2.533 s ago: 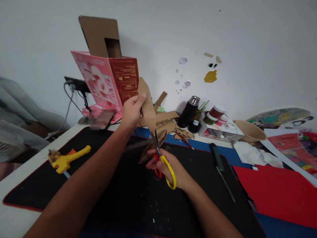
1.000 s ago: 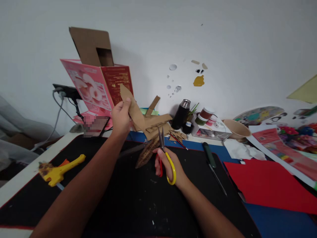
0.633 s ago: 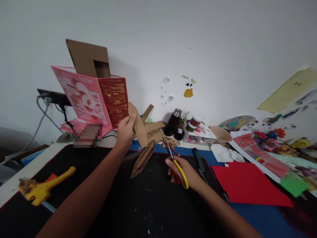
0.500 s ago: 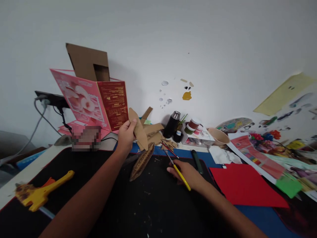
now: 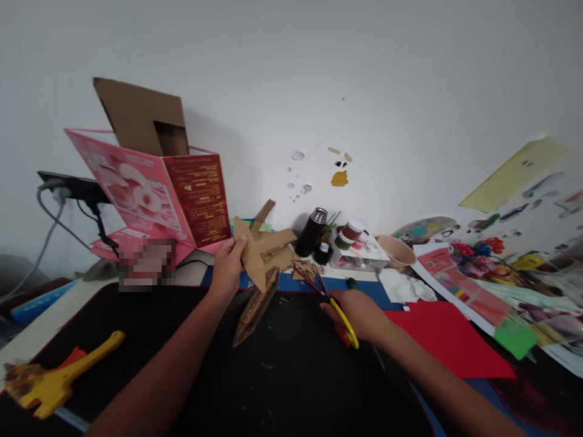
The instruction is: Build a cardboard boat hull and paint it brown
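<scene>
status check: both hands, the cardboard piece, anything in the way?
Left hand shut on cardboard piece, held above the black mat. Right hand shut on scissors, blades apart from the cardboard. Brown leaf-shaped cutout lies between the hands.

Matt brown cardboard piece [image 5: 252,258]; glossy plastic-handled scissors [image 5: 339,315].

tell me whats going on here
A person sits at a cluttered craft desk with a black mat. The left hand holds a cut cardboard piece up above the mat. The right hand grips yellow-handled scissors, blades pointing toward the back of the desk, away from the cardboard. A red sheet lies to the right, a yellow glue gun to the left.
</scene>
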A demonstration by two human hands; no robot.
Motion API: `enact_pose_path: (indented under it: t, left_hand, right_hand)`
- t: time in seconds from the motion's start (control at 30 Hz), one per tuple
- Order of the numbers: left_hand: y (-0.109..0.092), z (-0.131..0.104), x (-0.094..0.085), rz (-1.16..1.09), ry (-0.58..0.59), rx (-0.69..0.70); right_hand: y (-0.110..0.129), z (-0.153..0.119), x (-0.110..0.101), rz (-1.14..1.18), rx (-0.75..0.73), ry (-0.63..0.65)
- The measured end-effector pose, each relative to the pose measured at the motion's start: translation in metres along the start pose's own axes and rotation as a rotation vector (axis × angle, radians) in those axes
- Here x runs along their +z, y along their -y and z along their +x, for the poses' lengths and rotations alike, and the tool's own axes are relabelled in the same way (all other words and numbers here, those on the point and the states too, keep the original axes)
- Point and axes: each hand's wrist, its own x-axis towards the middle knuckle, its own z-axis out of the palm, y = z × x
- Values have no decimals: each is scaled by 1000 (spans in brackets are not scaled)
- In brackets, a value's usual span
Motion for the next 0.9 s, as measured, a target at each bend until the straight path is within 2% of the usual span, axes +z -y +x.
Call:
enact_pose_path:
  t: [0.13, 0.23, 0.3, 0.37, 0.43, 0.53, 0.67, 0.8, 0.9]
  left_hand:
    - [0, -3, 2, -7, 4, -24]
    - [2, -6, 3, -6, 3, -39]
    - [3, -9, 4, -8, 9, -49]
    - [4, -13, 6, -15, 26, -61]
    - [3, -19, 8, -32, 52, -72]
    - [1, -27, 11, -64, 91, -103]
    - [3, -41, 16, -122, 95, -189]
    - [11, -62, 21, -229, 111, -348]
    - [18, -82, 24, -189, 160, -390]
  right_hand:
    - [0, 4, 2, -109, 77, 94]
    - [0, 5, 3, -89, 31, 158]
    - [0, 5, 2, -26, -20, 136]
    - [3, 5, 3, 126, -62, 69]
    - [12, 7, 10, 391, -93, 17]
    - [35, 14, 31, 917, -96, 38]
    - [63, 30, 60, 1356, -129, 20]
    - [71, 44, 67, 1566, -101, -109]
    - [73, 49, 65, 1618, -43, -190]
